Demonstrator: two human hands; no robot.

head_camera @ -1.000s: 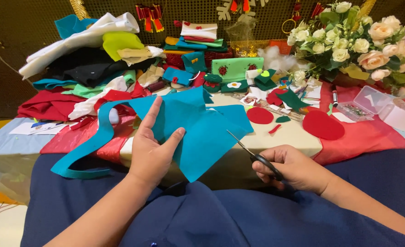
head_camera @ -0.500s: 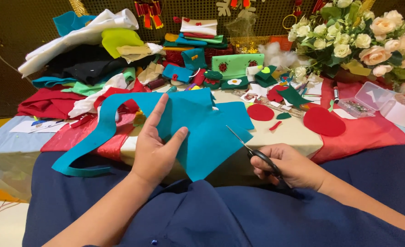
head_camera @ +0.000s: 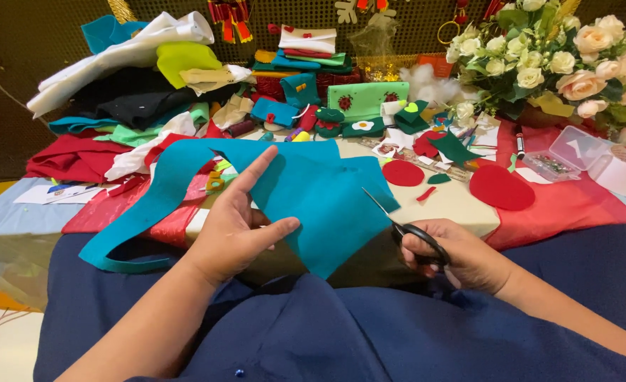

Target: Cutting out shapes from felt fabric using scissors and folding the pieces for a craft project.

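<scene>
the left hand is pinching a big sheet of teal felt, thumb lying on top and the index finger stretched out flat and pointing up-right across it, the other fingers tucked underneath. so that hand is half open but has a proper hold on the fabric. the right hand is curled closed through the black loops of a pair of scissors, and the blades are sitting slightly parted with the tips aimed up and to the left, right at the felt's right edge, touching it or just about.

the felt is lying between the two hands, over the near edge of the table, with a long teal strip trailing off down to the left. the scissors' long axis is running diagonally into the sheet from the lower right, so the right hand is the one on the cutting side and the left is bracing from the opposite side.

a couple of red felt ovals are sitting just beyond the scissors, and a heap of folded fabric and a bunch of pale roses are further back.
</scene>
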